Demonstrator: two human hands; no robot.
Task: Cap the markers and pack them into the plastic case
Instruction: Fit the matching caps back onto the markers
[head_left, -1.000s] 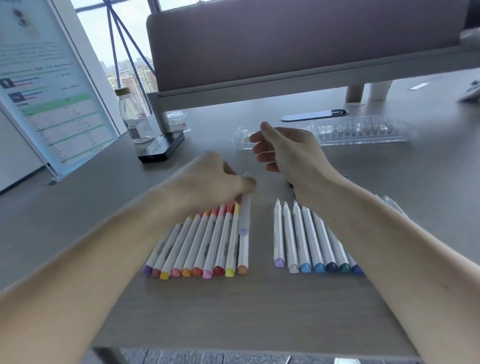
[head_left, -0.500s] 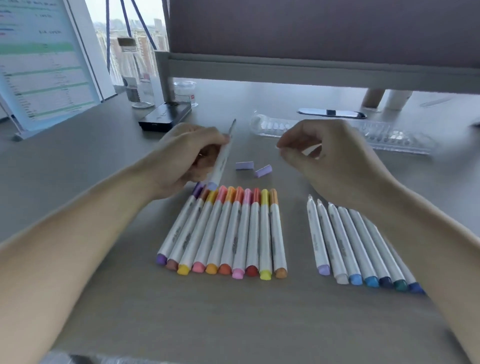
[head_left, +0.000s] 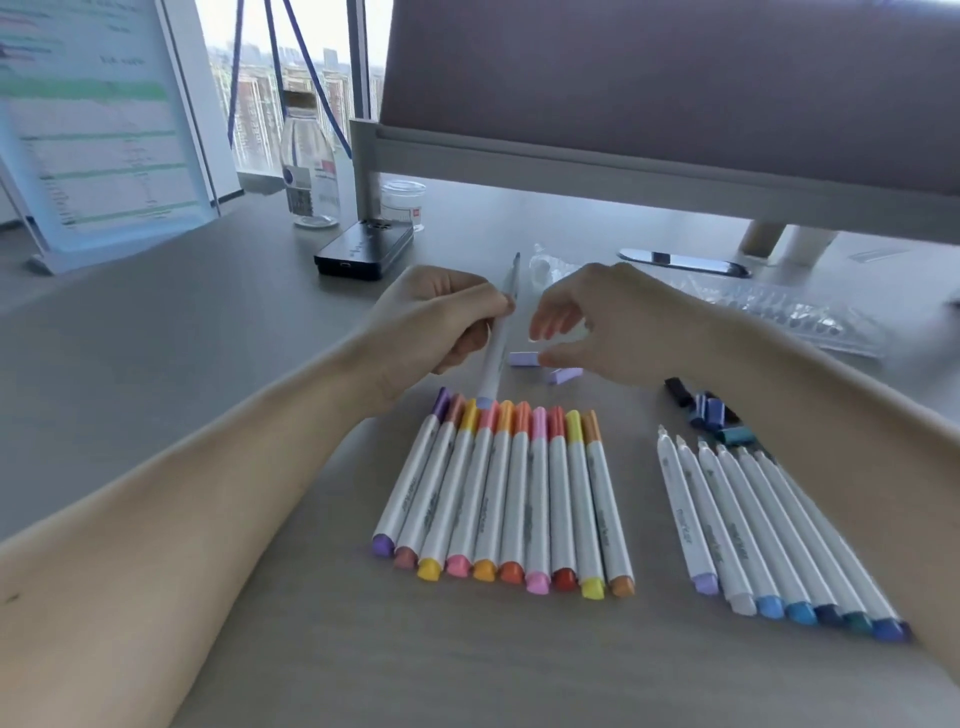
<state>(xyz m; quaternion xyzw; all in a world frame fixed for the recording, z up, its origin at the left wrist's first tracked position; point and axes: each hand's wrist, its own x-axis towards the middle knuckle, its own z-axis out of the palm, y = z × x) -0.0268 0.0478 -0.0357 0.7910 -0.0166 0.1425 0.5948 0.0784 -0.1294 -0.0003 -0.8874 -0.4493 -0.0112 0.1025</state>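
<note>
— Two arms are reaching in from the near edge, and the grey table (head_left: 208, 364) is carrying everything you are working with. At its far side a clear plastic case (head_left: 800, 317) is lying flat, well beyond your right wrist.

— And the markers?

— You are looking down on two rows. The capped row (head_left: 506, 499) is lying in the middle, ten side by side and touching, coloured caps pointing away from you. The uncapped row (head_left: 769, 530) is lying to its right, apart from it, seven bare tips pointing away from you, partly under your right forearm.

— What are my hands doing?

— Your left hand (head_left: 441, 322) is closing round a white marker (head_left: 496, 353), fingers wrapped on the barrel, tip tilting up and away from you, its lilac end hanging just above the caps of the capped row. Your right hand (head_left: 602, 322) is hovering just to the right of that marker with the fingers curled and the thumb stretching toward a lilac cap (head_left: 523, 358) on the table. I cannot tell whether the thumb is touching it; nothing is being pinched that I can see.

— Any other loose caps?

— A second lilac cap (head_left: 563, 375) is lying just beside the first, under your right hand. A pile of dark caps (head_left: 709, 413), blues, teal and black, is sitting just beyond the tips of the uncapped row, against your right forearm.
</note>
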